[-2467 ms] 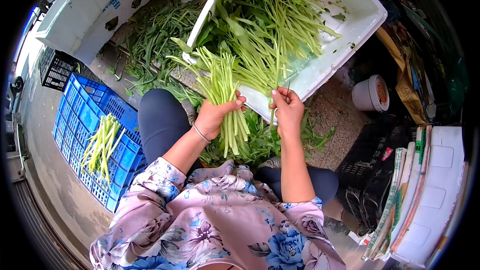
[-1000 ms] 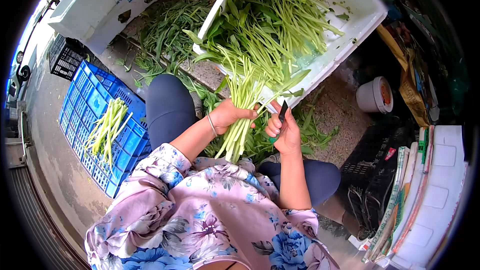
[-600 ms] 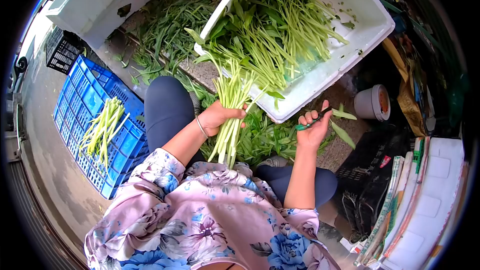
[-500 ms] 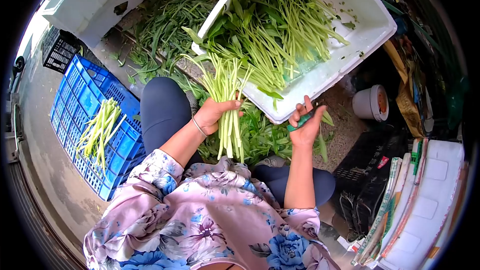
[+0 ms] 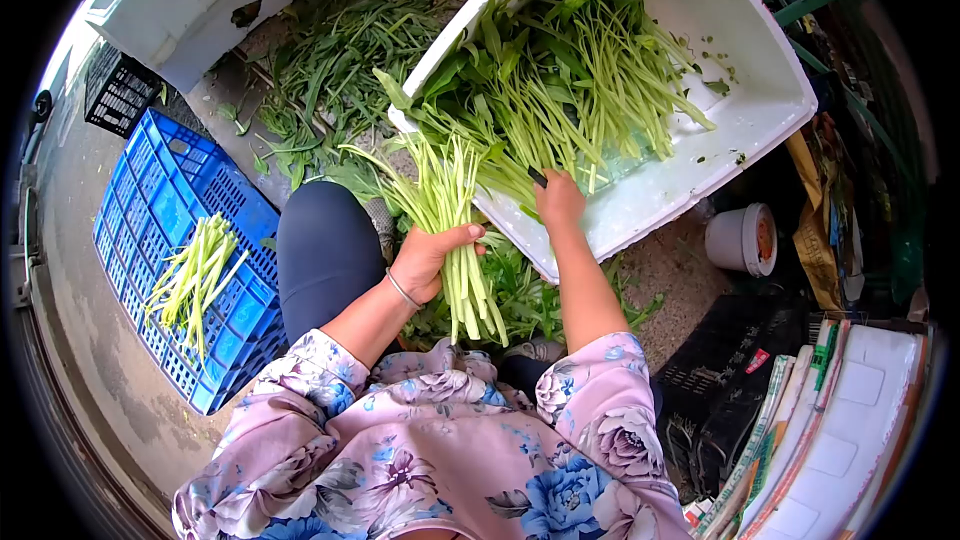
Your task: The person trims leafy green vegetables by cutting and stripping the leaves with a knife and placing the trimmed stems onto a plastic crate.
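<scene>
My left hand [image 5: 428, 258] is closed around an upright bunch of pale green water spinach stems [image 5: 455, 190], their cut ends pointing down toward my lap. My right hand [image 5: 560, 202] is a fist at the near edge of the white foam box [image 5: 740, 130], against the stems there. A short dark end of a small green-handled tool [image 5: 537, 177] sticks out of this fist; the rest is hidden. Inside the box lies a large heap of leafy water spinach [image 5: 580, 70], leaves to the far left and stems toward me.
Cut stems [image 5: 195, 280] lie on an upturned blue crate [image 5: 120, 210] at left. Loose greens [image 5: 340, 70] cover the ground beyond my knee. Another white foam box [image 5: 200, 10] stands at far left, a white bucket [image 5: 740, 240] at right, and stacked foam pieces [image 5: 840, 430] lower right.
My right hand has moved up and left from outside the foam box to the stems at its edge, its fingers closing. The left hand's bunch has shifted slightly down.
</scene>
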`<state>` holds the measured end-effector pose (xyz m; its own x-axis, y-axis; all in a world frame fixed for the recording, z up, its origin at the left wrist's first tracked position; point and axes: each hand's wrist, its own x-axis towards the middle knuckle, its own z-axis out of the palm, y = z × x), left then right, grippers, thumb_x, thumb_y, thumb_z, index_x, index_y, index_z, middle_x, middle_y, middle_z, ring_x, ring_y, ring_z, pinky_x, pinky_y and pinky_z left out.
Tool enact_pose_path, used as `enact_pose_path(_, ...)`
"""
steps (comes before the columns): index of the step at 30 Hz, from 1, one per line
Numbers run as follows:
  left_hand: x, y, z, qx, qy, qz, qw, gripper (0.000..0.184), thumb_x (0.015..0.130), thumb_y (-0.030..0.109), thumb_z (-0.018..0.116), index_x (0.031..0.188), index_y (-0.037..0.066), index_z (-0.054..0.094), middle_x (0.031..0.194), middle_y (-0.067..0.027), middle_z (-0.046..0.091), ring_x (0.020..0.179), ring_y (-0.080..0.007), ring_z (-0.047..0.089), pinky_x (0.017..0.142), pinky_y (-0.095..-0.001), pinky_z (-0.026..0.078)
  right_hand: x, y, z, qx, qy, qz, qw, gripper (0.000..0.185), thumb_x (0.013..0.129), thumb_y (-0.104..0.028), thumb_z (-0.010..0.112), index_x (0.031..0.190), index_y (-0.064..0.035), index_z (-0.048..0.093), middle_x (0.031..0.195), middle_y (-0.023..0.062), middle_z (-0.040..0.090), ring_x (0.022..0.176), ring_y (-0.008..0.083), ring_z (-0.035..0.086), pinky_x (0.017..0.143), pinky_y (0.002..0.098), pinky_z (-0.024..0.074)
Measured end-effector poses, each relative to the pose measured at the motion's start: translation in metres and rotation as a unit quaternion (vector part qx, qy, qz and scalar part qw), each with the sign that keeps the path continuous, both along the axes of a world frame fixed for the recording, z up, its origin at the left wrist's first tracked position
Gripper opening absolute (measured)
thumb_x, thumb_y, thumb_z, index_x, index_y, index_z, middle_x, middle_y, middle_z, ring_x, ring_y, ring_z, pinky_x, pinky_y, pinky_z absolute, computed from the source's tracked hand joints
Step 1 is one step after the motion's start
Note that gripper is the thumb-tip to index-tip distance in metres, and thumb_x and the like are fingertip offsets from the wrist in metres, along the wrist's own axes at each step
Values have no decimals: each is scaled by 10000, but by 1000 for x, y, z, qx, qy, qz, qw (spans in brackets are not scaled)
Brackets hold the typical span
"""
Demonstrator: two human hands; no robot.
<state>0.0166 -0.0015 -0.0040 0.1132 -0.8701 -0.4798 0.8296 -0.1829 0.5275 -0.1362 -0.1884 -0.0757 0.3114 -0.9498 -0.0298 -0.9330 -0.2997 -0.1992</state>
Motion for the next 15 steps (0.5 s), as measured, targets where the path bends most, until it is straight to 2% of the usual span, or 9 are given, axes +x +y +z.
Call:
enact_pose_path(2, 0, 0, -2, 6, -3, -3, 1000, 279, 756, 48, 639, 1008, 25, 520, 809, -74, 605, 692, -184, 607, 599, -317, 524, -4, -6, 4, -47, 22, 33, 998, 202, 706, -214, 646, 884, -118, 645, 882, 107, 617, 796, 295, 603, 679, 388, 487)
enact_pose_path(5, 0, 1, -1, 30, 12, 6, 999, 285, 760, 47, 634, 1021, 22, 521, 815, -69, 597, 689, -178, 599, 613, -311, 521, -9, -9, 26, -1, 40, 48, 998, 181, 690, -202, 642, 843, -106, 652, 770, 123, 628, 715, 314, 602, 644, 393, 487)
enact_pose_path(7, -2, -1, 0, 23, 17, 8, 1000, 299, 763, 46, 630, 1041, 24, 522, 820, -63, 584, 689, -169, 587, 637, -301, 515, -14, -7, 45, 8, 24, 52, 998, 204, 697, -203, 638, 856, -75, 644, 690, 142, 613, 641, 280, 601, 620, 372, 484)
enact_pose_path(9, -4, -1, 1, -13, 20, 34, 999, 292, 768, 48, 626, 1042, 30, 529, 822, -57, 575, 691, -170, 579, 658, -296, 510, -24, -8, 63, 149, -172, 36, 973, 219, 684, -206, 646, 845, -57, 647, 648, 123, 598, 598, 237, 593, 588, 346, 473)
enact_pose_path(10, -3, -1, 0, -16, 19, 35, 999, 292, 768, 48, 626, 1042, 30, 529, 822, -57, 575, 691, -170, 579, 658, -296, 510, -28, -5, 78, 241, -236, 14, 941, 257, 722, -208, 642, 892, -15, 644, 649, 76, 596, 544, 164, 537, 507, 283, 436)
enact_pose_path(11, -2, 0, -2, -3, 27, 20, 999, 281, 768, 53, 628, 1033, 31, 535, 828, -58, 579, 695, -176, 581, 661, -301, 510, -34, 3, 93, 239, -236, 15, 942, 257, 722, -208, 642, 892, -15, 644, 649, 76, 596, 544, 164, 537, 507, 283, 436)
enact_pose_path(12, -2, 1, -4, 10, 35, 4, 999, 271, 769, 58, 630, 1024, 32, 540, 834, -58, 583, 699, -181, 582, 664, -305, 510, -38, 16, 116, 341, -366, -42, 865, 262, 747, -196, 632, 905, 13, 621, 669, 63, 591, 536, 139, 508, 470, 257, 409)
enact_pose_path(13, -2, 2, -5, 9, 35, 3, 999, 271, 769, 58, 630, 1024, 32, 540, 834, -58, 583, 699, -181, 582, 664, -305, 510, -45, 29, 128, 431, -483, -96, 756, 270, 771, -183, 623, 919, 41, 599, 690, 50, 585, 527, 115, 478, 434, 231, 383)
enact_pose_path(15, -3, 2, -7, 9, 24, 3, 1000, 245, 770, 68, 635, 996, 34, 548, 852, -65, 593, 713, -191, 589, 668, -317, 513, -61, 50, 129, 504, -669, -101, 537, 262, 806, -154, 600, 967, 47, 554, 734, 57, 579, 528, 100, 455, 397, 198, 335)
